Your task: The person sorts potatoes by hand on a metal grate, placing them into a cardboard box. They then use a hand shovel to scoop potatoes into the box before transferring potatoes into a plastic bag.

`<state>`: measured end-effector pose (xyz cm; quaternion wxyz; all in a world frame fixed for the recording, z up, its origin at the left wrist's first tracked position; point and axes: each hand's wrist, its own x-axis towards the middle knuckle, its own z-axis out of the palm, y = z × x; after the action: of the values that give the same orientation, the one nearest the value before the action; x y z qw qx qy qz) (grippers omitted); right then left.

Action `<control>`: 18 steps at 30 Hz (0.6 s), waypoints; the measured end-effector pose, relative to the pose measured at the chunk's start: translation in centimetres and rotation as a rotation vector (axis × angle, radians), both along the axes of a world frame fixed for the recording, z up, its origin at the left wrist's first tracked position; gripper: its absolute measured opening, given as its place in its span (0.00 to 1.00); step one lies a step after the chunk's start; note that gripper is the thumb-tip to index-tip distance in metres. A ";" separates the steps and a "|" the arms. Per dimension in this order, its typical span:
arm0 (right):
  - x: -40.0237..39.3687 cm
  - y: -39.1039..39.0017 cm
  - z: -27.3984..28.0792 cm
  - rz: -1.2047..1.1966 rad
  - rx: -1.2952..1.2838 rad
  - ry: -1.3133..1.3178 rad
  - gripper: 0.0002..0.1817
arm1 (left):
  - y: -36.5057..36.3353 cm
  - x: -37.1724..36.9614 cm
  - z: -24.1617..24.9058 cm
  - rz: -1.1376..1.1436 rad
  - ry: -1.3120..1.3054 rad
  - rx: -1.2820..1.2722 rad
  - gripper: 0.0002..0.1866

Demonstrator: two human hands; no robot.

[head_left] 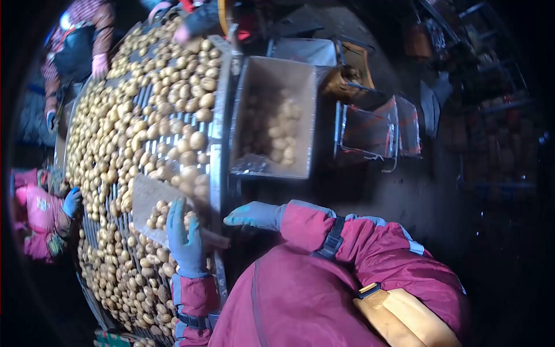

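My left hand point(187, 240), in a blue-grey glove, has its fingers stretched out and apart. It overlaps a cardboard box point(144, 194) that sits on the roller conveyor with some small potatoes point(159, 215) inside. Clear plastic shows along the box's near edge. Beyond the conveyor's metal side rail, my right hand point(254, 216) is gloved too, its fingers extended flat toward the rail with nothing in them. Potatoes point(139, 136) spread thickly over the conveyor point(92, 228) around the box.
A plastic-lined cardboard box point(312, 115) partly filled with potatoes stands right of the metal rail point(217, 127). Farther right is a wire-framed bag stand point(370, 130); another carton point(355, 66) sits behind. Across the conveyor, several gloved people work, one in pink point(46, 211).
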<state>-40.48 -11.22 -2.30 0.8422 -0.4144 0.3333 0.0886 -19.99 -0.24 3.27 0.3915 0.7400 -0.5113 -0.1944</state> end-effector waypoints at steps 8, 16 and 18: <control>-16.7 -3.0 -1.8 -0.224 0.215 0.124 0.34 | -9.6 -10.5 -0.3 -0.039 -0.078 0.083 0.25; -33.1 -6.0 -1.8 -0.350 0.078 0.208 0.23 | -16.3 -23.6 -6.8 -0.340 -0.124 0.052 0.28; -36.2 -7.3 -1.5 -0.451 0.022 0.234 0.21 | -16.9 -25.8 -9.1 -0.368 -0.207 0.142 0.32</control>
<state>-76.71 -18.50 -3.77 0.8007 -0.3073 0.5117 -0.0505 -45.84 -17.09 -5.88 0.2416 0.6758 -0.6602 -0.2214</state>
